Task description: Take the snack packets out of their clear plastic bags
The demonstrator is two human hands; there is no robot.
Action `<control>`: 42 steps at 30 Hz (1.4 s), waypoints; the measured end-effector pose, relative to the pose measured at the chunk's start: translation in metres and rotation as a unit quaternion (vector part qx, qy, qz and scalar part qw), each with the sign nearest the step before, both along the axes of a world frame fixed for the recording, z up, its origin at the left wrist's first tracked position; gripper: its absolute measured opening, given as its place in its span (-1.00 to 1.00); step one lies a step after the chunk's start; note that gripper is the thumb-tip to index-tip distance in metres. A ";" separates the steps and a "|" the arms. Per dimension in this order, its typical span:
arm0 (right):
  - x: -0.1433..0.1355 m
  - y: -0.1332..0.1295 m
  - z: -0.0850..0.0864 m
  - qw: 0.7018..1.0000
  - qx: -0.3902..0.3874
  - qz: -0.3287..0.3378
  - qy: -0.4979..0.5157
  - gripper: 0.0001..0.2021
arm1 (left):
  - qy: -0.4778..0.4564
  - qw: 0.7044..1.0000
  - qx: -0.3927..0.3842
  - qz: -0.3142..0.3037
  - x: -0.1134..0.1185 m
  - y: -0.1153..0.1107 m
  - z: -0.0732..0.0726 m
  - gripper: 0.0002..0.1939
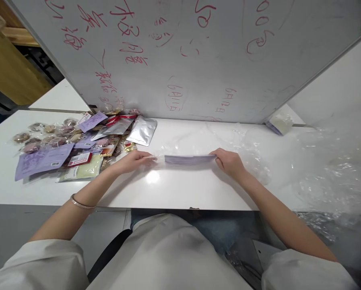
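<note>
A flat purple packet (190,160) in clear plastic wrap is stretched between my two hands, just above the white table. My left hand (138,160) pinches the loose clear plastic (159,159) at the packet's left side. At the packet's right end, my right hand (228,162) has its thumb and fingers closed on the corner. The packet is seen nearly edge-on, so its printed face is hidden. Close behind my left hand, a silver pouch (142,130) lies at the edge of a heap of packets.
The heap of wrapped snacks and purple packets (44,160) covers the table's left part. A whiteboard (192,60) with red writing stands behind. Crumpled clear plastic (334,173) fills the right side. The table's front edge (180,207) runs near my body.
</note>
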State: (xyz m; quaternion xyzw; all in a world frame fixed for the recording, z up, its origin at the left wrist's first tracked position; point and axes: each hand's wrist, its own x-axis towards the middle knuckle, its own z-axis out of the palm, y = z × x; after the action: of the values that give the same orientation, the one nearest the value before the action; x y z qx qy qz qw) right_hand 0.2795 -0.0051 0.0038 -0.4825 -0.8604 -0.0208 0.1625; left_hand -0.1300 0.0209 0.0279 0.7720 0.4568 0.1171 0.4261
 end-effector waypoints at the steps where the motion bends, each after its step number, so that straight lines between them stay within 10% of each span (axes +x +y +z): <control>1: -0.003 0.002 0.004 0.999 -0.013 -0.035 -0.021 -0.63 | -0.002 1.000 -0.030 0.009 0.000 0.001 0.000 -0.57; 5: -0.027 0.010 0.008 0.980 -0.114 -0.129 -0.098 -0.72 | 0.095 0.995 -0.029 0.033 0.009 -0.002 -0.003 -0.54; 8: -0.034 0.009 0.004 0.984 -0.071 -0.139 -0.087 -0.69 | 0.204 0.956 0.174 0.117 0.019 -0.014 -0.004 -0.66; 12: -0.021 -0.011 0.001 0.999 0.008 0.050 0.003 -0.54 | 0.163 0.913 0.371 -0.038 0.028 -0.040 -0.002 -0.52; 14: -0.013 -0.022 -0.003 0.989 -0.026 0.147 0.016 -0.42 | 0.137 0.916 0.347 -0.148 0.030 -0.046 -0.004 -0.43; 17: -0.004 -0.029 -0.009 0.986 -0.069 0.151 0.023 -0.42 | 0.140 0.939 0.286 -0.130 0.028 -0.040 -0.006 -0.48; 23: -0.019 -0.007 -0.002 0.968 -0.175 -0.113 0.136 -0.69 | 0.134 0.972 0.188 0.049 0.033 -0.008 0.008 -0.69; 28: -0.049 0.004 0.001 0.951 -0.169 -0.237 0.102 -0.59 | 0.263 0.928 0.253 0.070 0.055 -0.003 -0.011 -0.68; 33: -0.041 -0.015 0.004 0.992 0.021 -0.113 0.043 -0.48 | 0.215 0.884 0.413 0.032 0.054 -0.024 -0.018 -0.58; 37: -0.044 -0.029 0.003 0.997 -0.042 0.059 0.013 -0.24 | 0.206 0.911 0.358 0.011 0.052 -0.047 -0.018 -0.57; 42: -0.082 -0.014 -0.025 0.993 -0.112 -0.006 0.030 -0.20 | 0.203 0.924 0.311 0.092 0.057 -0.049 -0.032 -0.48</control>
State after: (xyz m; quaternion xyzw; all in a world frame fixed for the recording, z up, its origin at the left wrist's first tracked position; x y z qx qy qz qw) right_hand 0.1978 -0.0191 -0.0210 -0.5032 -0.8493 0.0888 0.1328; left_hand -0.0731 -0.0284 -0.0040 0.8277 0.5431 0.1325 0.0496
